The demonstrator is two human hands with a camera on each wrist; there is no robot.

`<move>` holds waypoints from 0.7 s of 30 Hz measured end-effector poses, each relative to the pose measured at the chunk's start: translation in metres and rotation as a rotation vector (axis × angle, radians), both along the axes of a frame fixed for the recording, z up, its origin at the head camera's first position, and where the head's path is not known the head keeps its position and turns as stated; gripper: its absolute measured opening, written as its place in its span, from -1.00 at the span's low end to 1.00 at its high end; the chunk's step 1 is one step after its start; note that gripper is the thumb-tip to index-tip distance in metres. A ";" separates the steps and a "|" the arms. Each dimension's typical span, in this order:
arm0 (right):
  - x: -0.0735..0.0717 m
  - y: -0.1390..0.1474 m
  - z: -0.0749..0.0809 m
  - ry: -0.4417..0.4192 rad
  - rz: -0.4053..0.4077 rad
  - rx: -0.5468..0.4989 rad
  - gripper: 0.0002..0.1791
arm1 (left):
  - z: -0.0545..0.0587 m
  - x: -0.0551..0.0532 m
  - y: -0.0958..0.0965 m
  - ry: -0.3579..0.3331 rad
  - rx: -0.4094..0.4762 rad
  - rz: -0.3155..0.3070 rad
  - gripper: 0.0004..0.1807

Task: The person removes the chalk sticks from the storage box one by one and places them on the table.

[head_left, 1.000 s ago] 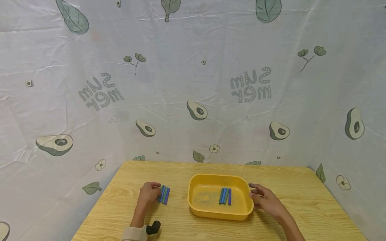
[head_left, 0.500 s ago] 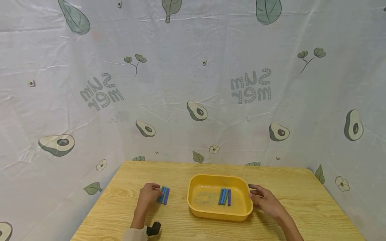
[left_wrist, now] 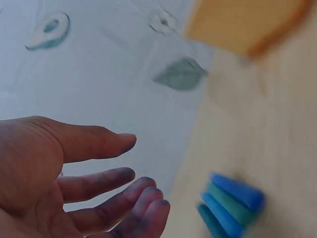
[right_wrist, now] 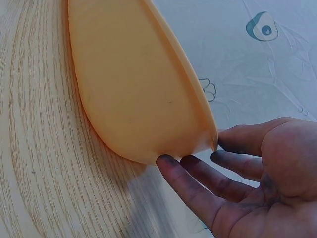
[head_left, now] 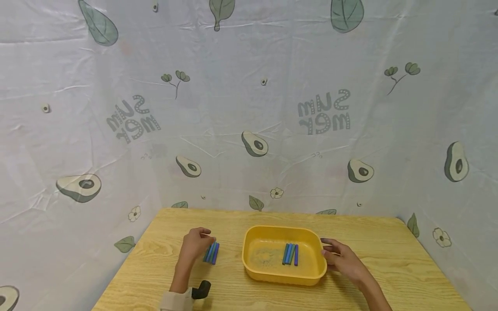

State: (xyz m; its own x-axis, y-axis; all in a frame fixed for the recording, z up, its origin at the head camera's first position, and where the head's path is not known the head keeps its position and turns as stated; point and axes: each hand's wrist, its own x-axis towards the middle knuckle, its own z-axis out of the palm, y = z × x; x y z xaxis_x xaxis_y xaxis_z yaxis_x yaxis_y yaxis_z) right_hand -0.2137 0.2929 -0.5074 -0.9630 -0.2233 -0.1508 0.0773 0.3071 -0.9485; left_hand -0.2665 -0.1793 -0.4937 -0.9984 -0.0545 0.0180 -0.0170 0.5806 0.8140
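Observation:
My left hand hovers over a small row of blue, green and purple chalk sticks on the table. In the left wrist view the thumb and fingers of that hand are apart with nothing between them, their tips smudged dark; the chalk sticks lie away from them. My right hand pinches the right end of a yellow plastic tray, thumb over the rim and fingers against the outer wall. Several similar chalk sticks lie side by side in the tray, right of its middle.
Dusty smudges mark the left part of the tray floor. The wooden table meets a patterned curtain at the back and sides. A black wrist fitting sticks out beside the left cuff.
My left hand has lifted and shifted slightly away and to the right, uncovering more of the row of chalk sticks. The right hand and tray stay in place.

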 end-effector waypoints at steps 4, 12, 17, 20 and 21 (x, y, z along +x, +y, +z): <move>0.000 -0.001 0.001 -0.013 -0.016 0.000 -0.29 | 0.020 -0.001 0.014 0.028 0.049 -0.049 -0.55; 0.000 -0.001 0.000 -0.034 -0.021 -0.015 -0.28 | 0.040 -0.006 0.047 0.034 0.148 -0.148 -0.57; 0.002 -0.001 -0.001 -0.032 -0.019 -0.026 -0.27 | 0.049 -0.006 0.071 0.030 0.158 -0.197 -0.60; 0.002 -0.001 0.000 -0.024 -0.021 -0.029 -0.27 | 0.053 -0.006 0.084 0.021 0.155 -0.215 -0.61; 0.001 -0.001 0.000 -0.022 -0.022 -0.027 -0.28 | 0.053 -0.006 0.088 0.017 0.158 -0.223 -0.61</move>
